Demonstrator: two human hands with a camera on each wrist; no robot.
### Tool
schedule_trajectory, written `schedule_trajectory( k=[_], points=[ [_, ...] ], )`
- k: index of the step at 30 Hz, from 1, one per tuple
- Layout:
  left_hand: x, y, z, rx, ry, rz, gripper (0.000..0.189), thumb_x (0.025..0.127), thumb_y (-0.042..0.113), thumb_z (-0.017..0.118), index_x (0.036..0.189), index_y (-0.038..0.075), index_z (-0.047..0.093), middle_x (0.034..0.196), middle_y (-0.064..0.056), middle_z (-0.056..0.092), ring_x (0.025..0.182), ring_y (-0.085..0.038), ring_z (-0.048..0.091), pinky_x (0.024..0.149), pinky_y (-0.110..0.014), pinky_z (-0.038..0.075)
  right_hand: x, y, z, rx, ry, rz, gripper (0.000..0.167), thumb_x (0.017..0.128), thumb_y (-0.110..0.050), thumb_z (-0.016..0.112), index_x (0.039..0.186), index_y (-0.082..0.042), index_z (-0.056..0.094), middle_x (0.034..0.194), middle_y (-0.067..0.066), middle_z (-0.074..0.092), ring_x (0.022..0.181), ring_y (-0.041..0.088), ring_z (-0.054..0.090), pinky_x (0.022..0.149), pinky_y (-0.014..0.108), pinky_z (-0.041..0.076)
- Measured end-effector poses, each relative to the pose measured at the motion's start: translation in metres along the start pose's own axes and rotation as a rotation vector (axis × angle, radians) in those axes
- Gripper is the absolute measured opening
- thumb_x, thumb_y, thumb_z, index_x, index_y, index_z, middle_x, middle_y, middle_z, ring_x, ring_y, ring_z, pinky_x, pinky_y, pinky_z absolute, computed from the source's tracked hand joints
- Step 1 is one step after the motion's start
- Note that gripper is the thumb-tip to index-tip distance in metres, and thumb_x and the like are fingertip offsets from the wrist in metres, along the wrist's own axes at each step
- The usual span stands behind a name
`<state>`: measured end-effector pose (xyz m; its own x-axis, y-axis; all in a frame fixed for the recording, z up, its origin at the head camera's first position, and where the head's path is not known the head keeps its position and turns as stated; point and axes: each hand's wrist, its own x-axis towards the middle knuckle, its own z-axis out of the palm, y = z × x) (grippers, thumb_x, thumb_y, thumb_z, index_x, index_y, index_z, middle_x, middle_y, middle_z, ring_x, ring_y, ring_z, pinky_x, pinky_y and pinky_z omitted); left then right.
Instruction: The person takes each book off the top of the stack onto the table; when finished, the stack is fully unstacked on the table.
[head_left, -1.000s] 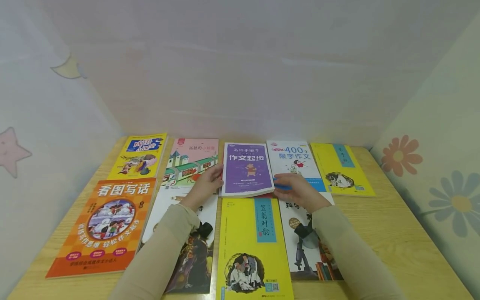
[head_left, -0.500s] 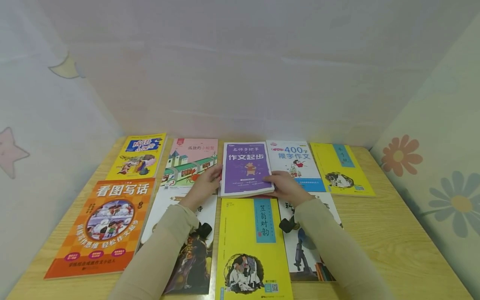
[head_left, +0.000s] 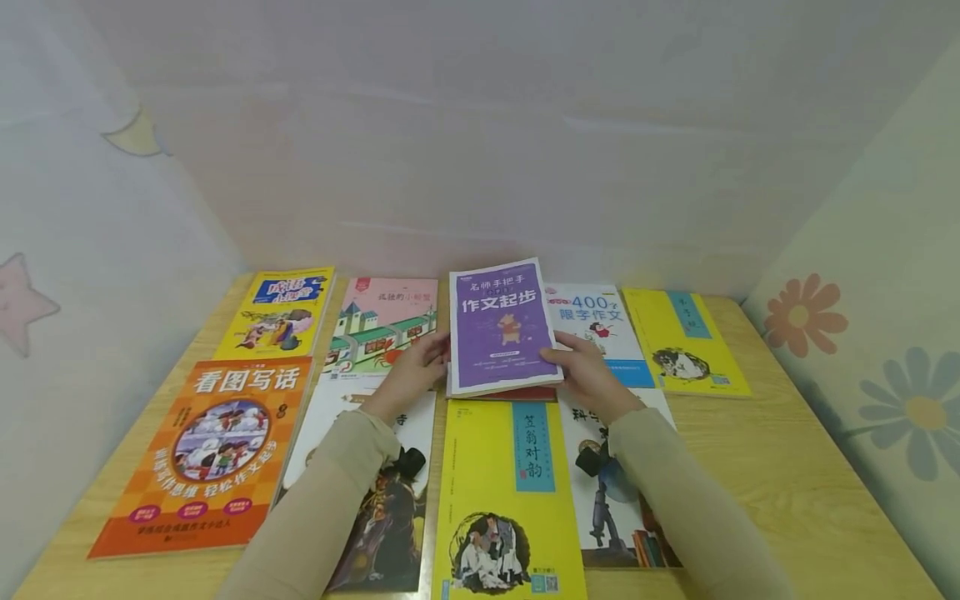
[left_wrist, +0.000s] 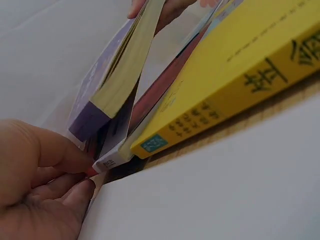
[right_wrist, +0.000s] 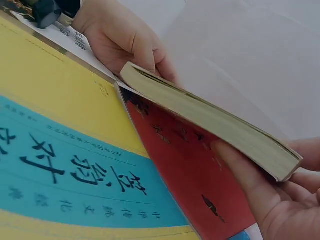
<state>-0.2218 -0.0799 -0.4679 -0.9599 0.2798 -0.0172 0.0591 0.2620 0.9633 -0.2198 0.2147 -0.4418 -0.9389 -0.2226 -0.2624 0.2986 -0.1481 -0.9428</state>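
Note:
A purple paperback book (head_left: pixel 504 329) with a cartoon bear on its cover is tilted up above a red-covered book (right_wrist: pixel 197 172). My right hand (head_left: pixel 595 377) grips the purple book's lower right edge, thumb on the cover and fingers underneath. At the left side, my left hand (head_left: pixel 408 375) has its thumb and finger curled at the red book's corner. A sliver of red shows between those fingertips in the left wrist view, where the purple book's spine (left_wrist: pixel 90 121) stands above the left hand. Most of the red book is hidden from the head view.
Directly in front lies a yellow book (head_left: pixel 480 467), flanked by white-covered books (head_left: pixel 611 492) partly under the forearms. An orange book (head_left: pixel 213 450) lies at left. Pink (head_left: pixel 382 321), white-and-blue (head_left: pixel 596 329) and yellow books line the back of the wooden table (head_left: pixel 795 467), near a wall.
The right hand has come in from beside the purple book and taken hold of it. The purple book's right side and far end have risen off the red book. The left hand stays nearly in place.

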Motion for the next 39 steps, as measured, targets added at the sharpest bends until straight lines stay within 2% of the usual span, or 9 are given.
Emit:
schedule_trajectory(
  k=[3, 8, 13, 18, 21, 28, 31, 36, 39],
  points=[
    [0.002, 0.001, 0.000, 0.069, -0.001, 0.000, 0.061, 0.103, 0.004, 0.051, 0.159, 0.005, 0.028, 0.160, -0.015, 0.037, 0.147, -0.028, 0.035, 0.118, -0.041, 0.034, -0.002, 0.001, -0.001, 0.066, -0.040, -0.017, 0.054, 0.105, -0.011, 0.054, 0.157, -0.014, 0.039, 0.147, 0.015, 0.052, 0.120, 0.026, 0.064, 0.097, 0.036, 0.055],
    [0.003, -0.001, 0.000, 0.171, -0.004, 0.010, 0.054, 0.104, 0.017, 0.056, 0.155, 0.009, 0.041, 0.153, -0.010, 0.048, 0.142, -0.024, 0.044, 0.117, -0.041, 0.037, -0.004, 0.001, 0.002, 0.153, -0.059, -0.011, 0.052, 0.107, -0.011, 0.051, 0.157, -0.013, 0.038, 0.146, 0.016, 0.052, 0.118, 0.025, 0.065, 0.098, 0.037, 0.055],
    [0.004, -0.002, 0.001, 0.292, -0.031, 0.011, 0.050, 0.099, 0.014, 0.063, 0.147, 0.007, 0.052, 0.152, -0.012, 0.049, 0.141, -0.027, 0.046, 0.115, -0.043, 0.040, -0.004, 0.003, 0.000, 0.101, -0.041, 0.008, 0.053, 0.108, -0.010, 0.047, 0.159, -0.008, 0.032, 0.148, 0.019, 0.050, 0.121, 0.027, 0.063, 0.098, 0.037, 0.055],
    [0.002, 0.001, 0.003, 0.372, -0.038, 0.032, 0.048, 0.097, 0.007, 0.065, 0.144, 0.003, 0.056, 0.155, -0.014, 0.045, 0.143, -0.031, 0.042, 0.116, -0.043, 0.038, -0.004, 0.005, -0.003, 0.005, -0.032, 0.086, 0.053, 0.109, -0.014, 0.045, 0.158, -0.004, 0.030, 0.147, 0.021, 0.050, 0.127, 0.031, 0.058, 0.100, 0.039, 0.053],
    [0.001, 0.003, 0.004, 0.385, -0.054, 0.026, 0.051, 0.098, 0.007, 0.064, 0.147, 0.003, 0.052, 0.157, -0.012, 0.043, 0.144, -0.030, 0.040, 0.116, -0.043, 0.039, -0.005, 0.002, -0.005, -0.111, -0.018, 0.135, 0.052, 0.108, -0.016, 0.048, 0.156, -0.003, 0.034, 0.143, 0.020, 0.054, 0.124, 0.032, 0.060, 0.099, 0.040, 0.055],
    [-0.005, 0.011, 0.004, 0.370, -0.062, -0.030, 0.053, 0.099, 0.008, 0.063, 0.150, 0.006, 0.049, 0.161, -0.006, 0.038, 0.148, -0.029, 0.034, 0.116, -0.044, 0.038, -0.004, -0.009, -0.019, -0.485, 0.040, 0.129, 0.045, 0.103, -0.020, 0.060, 0.137, 0.009, 0.053, 0.115, 0.022, 0.068, 0.092, 0.024, 0.072, 0.080, 0.035, 0.062],
    [-0.007, 0.012, 0.002, 0.351, -0.060, -0.048, 0.052, 0.099, 0.008, 0.062, 0.150, 0.007, 0.050, 0.160, -0.007, 0.039, 0.146, -0.028, 0.037, 0.115, -0.045, 0.039, -0.008, -0.013, -0.029, -0.490, 0.036, 0.108, 0.045, 0.103, -0.019, 0.060, 0.139, 0.008, 0.052, 0.117, 0.022, 0.067, 0.091, 0.024, 0.072, 0.080, 0.036, 0.062],
    [-0.007, 0.008, 0.000, 0.311, -0.061, -0.043, 0.052, 0.100, 0.008, 0.062, 0.150, 0.007, 0.049, 0.160, -0.009, 0.039, 0.144, -0.028, 0.041, 0.114, -0.043, 0.040, -0.023, -0.017, -0.051, -0.396, 0.028, 0.027, 0.055, 0.105, -0.021, 0.058, 0.151, 0.003, 0.041, 0.134, 0.024, 0.059, 0.101, 0.026, 0.071, 0.086, 0.040, 0.060],
    [-0.008, 0.006, -0.001, 0.277, -0.055, -0.049, 0.053, 0.100, 0.009, 0.063, 0.151, 0.010, 0.048, 0.159, -0.010, 0.040, 0.144, -0.028, 0.042, 0.114, -0.044, 0.040, -0.038, -0.016, -0.071, -0.338, 0.022, -0.037, 0.060, 0.105, -0.026, 0.057, 0.154, 0.003, 0.037, 0.131, 0.018, 0.060, 0.103, 0.020, 0.070, 0.088, 0.036, 0.060]
  ],
)
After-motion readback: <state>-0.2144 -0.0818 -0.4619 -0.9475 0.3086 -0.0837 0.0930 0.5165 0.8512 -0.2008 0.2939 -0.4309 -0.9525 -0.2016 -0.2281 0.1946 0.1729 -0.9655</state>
